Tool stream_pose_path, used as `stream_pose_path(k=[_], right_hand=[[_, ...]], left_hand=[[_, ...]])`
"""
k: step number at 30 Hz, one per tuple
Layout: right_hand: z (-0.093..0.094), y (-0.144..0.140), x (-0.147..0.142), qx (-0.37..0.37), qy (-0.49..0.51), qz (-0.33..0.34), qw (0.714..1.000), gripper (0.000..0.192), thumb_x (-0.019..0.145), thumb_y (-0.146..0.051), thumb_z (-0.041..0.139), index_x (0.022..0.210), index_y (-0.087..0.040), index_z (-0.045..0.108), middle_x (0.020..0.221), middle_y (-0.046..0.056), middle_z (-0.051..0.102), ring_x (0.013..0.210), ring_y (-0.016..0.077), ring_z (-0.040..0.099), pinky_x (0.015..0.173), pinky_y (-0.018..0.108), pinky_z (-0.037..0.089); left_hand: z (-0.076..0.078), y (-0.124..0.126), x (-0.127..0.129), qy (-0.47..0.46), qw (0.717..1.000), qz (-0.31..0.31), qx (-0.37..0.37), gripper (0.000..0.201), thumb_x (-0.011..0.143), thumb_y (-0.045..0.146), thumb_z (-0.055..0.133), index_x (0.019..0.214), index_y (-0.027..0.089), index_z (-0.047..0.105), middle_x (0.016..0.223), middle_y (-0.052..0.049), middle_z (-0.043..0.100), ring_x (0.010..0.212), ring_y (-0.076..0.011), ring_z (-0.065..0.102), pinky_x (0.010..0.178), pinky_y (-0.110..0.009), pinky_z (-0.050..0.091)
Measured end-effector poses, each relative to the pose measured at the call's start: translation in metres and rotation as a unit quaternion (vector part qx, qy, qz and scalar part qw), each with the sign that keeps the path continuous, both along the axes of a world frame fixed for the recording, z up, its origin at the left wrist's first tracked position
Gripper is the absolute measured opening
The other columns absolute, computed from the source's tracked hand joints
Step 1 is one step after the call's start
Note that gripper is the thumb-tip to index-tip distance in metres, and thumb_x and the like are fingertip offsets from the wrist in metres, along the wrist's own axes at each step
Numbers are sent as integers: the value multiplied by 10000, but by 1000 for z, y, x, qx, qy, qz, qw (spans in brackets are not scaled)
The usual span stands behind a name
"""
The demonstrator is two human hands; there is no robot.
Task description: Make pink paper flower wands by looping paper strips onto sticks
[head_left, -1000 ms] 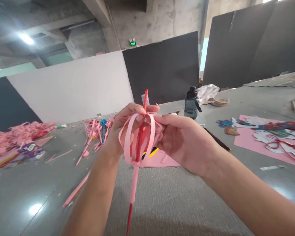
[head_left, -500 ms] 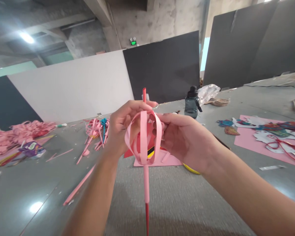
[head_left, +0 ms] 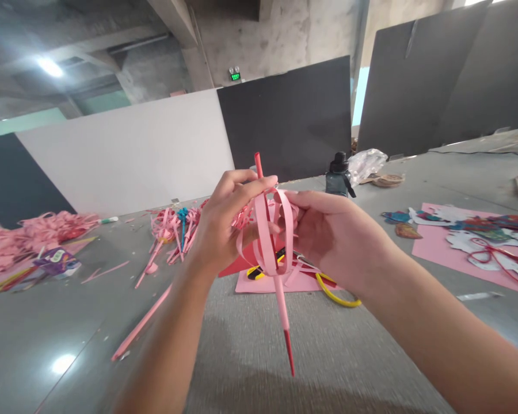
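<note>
A pink paper-strip lantern hangs in front of me, its strips bowed out round a thin red rolled-paper stick. The stick pokes out above the strips, and a pink paper tube sleeves it below. My left hand grips the top of the lantern from the left, thumb and fingers closed near where the strips meet. My right hand pinches the strips at the upper right; its fingertips are partly hidden behind them. The lower end of the stick tilts to the right.
Pink sheets, a yellow-and-black utility knife and yellow-handled scissors lie behind the lantern. Pink paper pieces and paper flowers are at left. A dark water bottle stands at the back, and painted cutouts lie right.
The lantern has tilted, its lower end swinging right and up towards the back. My left hand has rolled its fingers higher over the top, and the right hand has shifted slightly.
</note>
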State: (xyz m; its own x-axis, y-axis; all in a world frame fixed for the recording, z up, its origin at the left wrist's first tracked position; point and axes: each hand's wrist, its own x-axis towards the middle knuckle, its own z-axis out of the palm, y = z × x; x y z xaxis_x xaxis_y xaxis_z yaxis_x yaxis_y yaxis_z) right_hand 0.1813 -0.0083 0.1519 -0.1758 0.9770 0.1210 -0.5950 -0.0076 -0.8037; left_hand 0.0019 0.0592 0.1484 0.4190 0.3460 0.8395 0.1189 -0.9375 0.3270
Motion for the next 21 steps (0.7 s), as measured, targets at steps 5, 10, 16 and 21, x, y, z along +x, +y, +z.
stream_pose_path(k=[5,10,16,21], right_hand=[[2,0,1,18,-6,-21,1000,207,864,-252,676,680,-193,600,730,4,556,667,138,485,704,316,413],[0,2,1,33,-31,-28,999,229,860,-257,682,660,-193,590,702,-11,511,646,129,454,706,316,396],[-6,6,-3,45,-56,-39,997,205,855,-281,700,685,-198,622,726,-5,518,675,140,443,714,321,381],[-6,5,-6,83,-90,-43,992,231,874,-270,685,659,-204,635,711,-5,532,682,145,455,710,327,366]], left_hand=[[7,0,-10,99,995,0,6,678,819,235,831,1434,412,606,1279,-43,651,1117,-272,630,1008,-425,512],[11,-10,-24,116,979,-50,-162,723,785,193,854,1433,406,613,1409,-32,650,1211,-356,649,1052,-537,555],[15,-11,-42,160,944,-123,-260,783,851,57,734,1513,413,516,1547,-21,545,1423,-343,526,1125,-492,541],[20,-6,-50,193,910,-181,-319,587,980,142,592,1526,347,516,1587,-51,496,1462,-291,488,1153,-386,517]])
